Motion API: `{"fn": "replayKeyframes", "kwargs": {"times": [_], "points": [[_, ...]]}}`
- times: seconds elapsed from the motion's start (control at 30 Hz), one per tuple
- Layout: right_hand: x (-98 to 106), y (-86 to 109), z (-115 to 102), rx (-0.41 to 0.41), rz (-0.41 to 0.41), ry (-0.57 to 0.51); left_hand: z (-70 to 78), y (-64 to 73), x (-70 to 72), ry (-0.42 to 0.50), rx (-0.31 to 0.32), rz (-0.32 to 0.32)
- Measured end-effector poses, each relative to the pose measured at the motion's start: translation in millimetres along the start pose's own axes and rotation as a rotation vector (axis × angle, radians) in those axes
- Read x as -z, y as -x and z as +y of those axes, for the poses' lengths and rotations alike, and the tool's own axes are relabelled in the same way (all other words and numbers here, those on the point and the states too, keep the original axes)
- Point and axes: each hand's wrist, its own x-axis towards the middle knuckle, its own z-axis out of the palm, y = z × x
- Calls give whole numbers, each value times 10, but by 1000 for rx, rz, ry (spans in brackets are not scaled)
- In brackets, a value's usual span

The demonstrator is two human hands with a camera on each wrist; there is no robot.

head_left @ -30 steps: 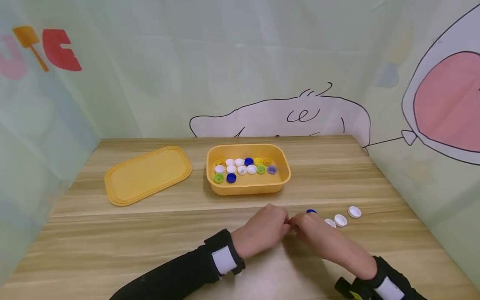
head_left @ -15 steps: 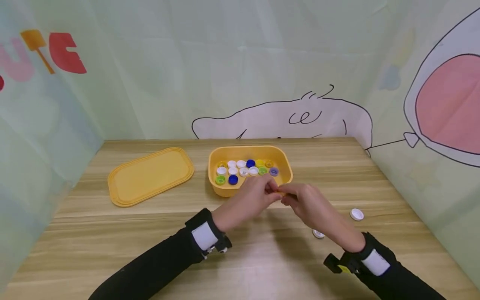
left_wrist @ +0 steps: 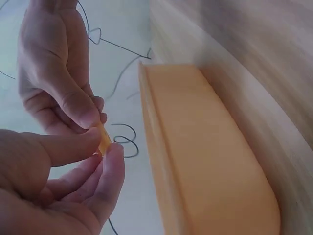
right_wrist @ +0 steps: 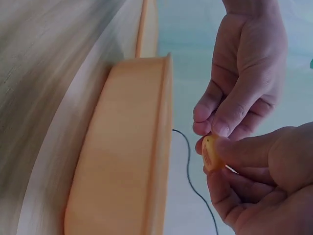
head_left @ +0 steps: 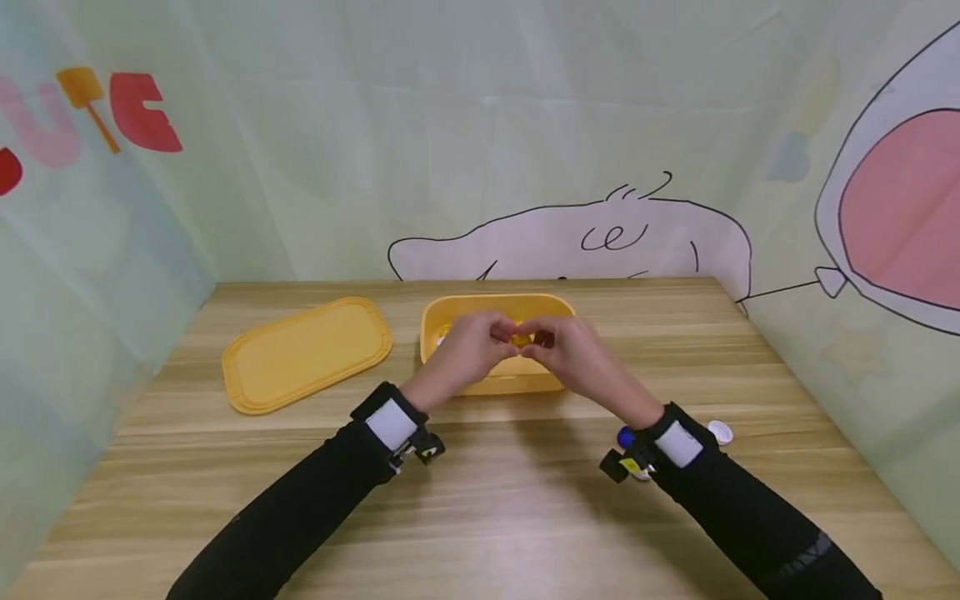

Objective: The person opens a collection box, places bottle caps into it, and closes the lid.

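Observation:
A small yellow bottle cap (head_left: pixel 521 340) is held up between both hands, over the yellow tub (head_left: pixel 517 384) in the head view. My left hand (head_left: pixel 467 346) pinches one side of it with thumb and fingertips. From the opposite side, my right hand (head_left: pixel 573 357) grips it the same way. Both wrist views show the cap (right_wrist: pixel 212 152) tilted on edge at the fingertips, above the rim of the tub (left_wrist: pixel 210 152). Most of the caps lying inside the tub are hidden behind the hands.
On the table's left lies a flat yellow lid (head_left: pixel 307 354). A blue cap (head_left: pixel 625 437) shows beside the right wrist strap, with a white cap (head_left: pixel 721 432) farther right. Another pale cap is mostly hidden under the wrist camera. A printed cloth wall stands behind the table.
Both hands have risen together from the tabletop near the loose caps, moving forward and left to above the tub. The yellow cap between them has come into view.

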Motion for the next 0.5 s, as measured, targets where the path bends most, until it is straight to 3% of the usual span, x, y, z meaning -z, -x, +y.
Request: {"fn": "replayKeyframes", "kwargs": {"times": [0.33, 0.5], "points": [[-340, -366, 227, -16, -111, 41, -302, -171, -10, 3, 226, -34], [-445, -486, 284, -38, -187, 106, -426, -238, -67, -73, 252, -36]]}}
